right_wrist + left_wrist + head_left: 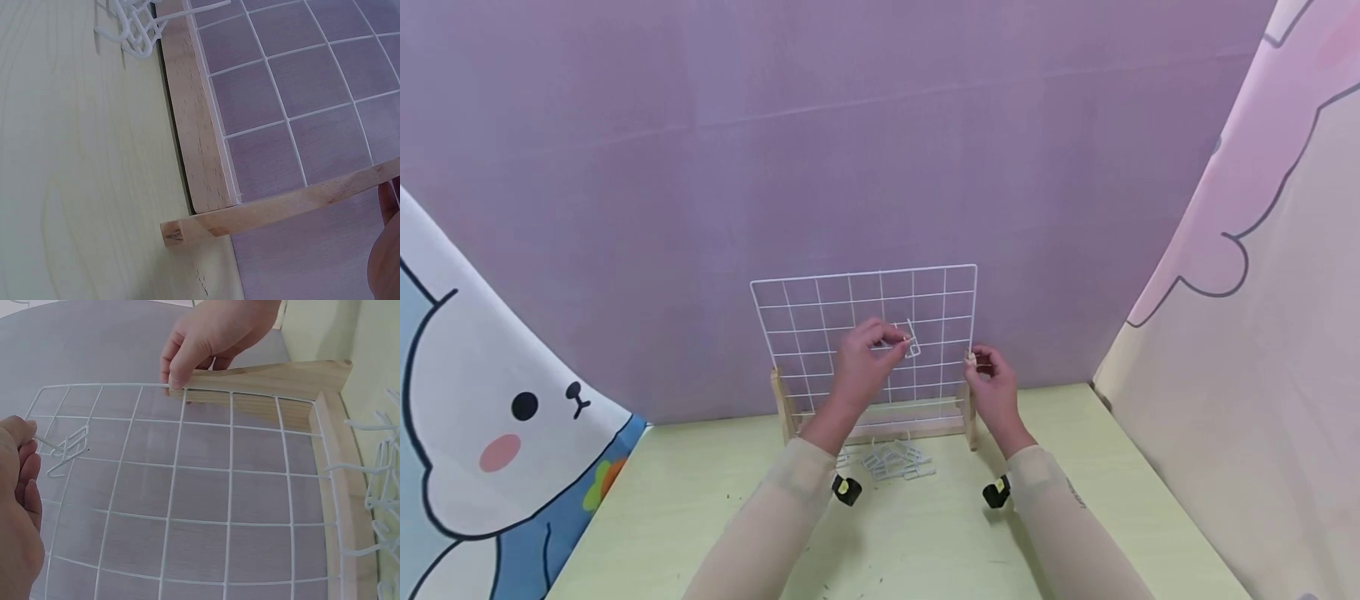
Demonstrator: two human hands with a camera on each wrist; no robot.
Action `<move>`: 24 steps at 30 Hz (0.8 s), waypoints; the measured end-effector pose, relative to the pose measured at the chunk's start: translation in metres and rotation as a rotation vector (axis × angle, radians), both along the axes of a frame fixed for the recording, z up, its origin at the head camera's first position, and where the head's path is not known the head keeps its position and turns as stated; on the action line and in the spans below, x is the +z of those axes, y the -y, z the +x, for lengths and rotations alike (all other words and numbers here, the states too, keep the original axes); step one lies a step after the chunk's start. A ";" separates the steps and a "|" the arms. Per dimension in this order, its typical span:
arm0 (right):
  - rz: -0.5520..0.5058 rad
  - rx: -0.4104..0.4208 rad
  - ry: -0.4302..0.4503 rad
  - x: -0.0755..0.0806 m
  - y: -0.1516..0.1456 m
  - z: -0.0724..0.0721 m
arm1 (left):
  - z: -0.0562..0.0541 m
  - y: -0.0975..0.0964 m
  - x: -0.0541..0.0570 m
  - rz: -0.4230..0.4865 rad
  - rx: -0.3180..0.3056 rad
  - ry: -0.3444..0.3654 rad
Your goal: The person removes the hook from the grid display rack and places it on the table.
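Observation:
My left hand (863, 367) pinches a white wire hook (76, 447) between thumb and fingers, in front of the upper part of a white wire grid (865, 273). The hook points away from the fingertips and overlaps the grid's squares. At the grid's right side, my right hand (995, 390) grips the top of the wooden side post (269, 214), its thumb at the grid's edge in the left wrist view. The grid stands upright in a wooden base (199, 137) with a post at each end.
On the pale table (1075, 467), several white wire hooks (891, 460) lie in a pile before the base. A purple backdrop (865, 133) rises behind the grid, and printed cloth panels (467, 400) stand at both sides.

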State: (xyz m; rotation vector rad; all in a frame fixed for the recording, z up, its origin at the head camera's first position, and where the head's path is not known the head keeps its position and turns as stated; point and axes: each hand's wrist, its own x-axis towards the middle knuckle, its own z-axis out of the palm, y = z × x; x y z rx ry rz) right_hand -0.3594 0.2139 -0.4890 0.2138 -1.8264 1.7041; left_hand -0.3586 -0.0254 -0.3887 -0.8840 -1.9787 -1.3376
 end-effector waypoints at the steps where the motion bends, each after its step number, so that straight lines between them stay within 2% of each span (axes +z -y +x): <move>1: 0.002 -0.004 0.005 0.000 0.000 0.000 | 0.000 0.000 -0.001 -0.002 0.002 0.002; 14: 0.010 -0.013 0.030 0.002 0.001 0.002 | 0.004 -0.003 -0.015 -0.061 0.021 0.117; 21: 0.008 -0.008 0.026 0.001 0.000 0.001 | 0.004 -0.005 -0.021 -0.063 0.013 0.097; 24: 0.008 -0.005 0.022 0.000 0.000 0.000 | 0.004 -0.006 -0.024 -0.062 0.008 0.111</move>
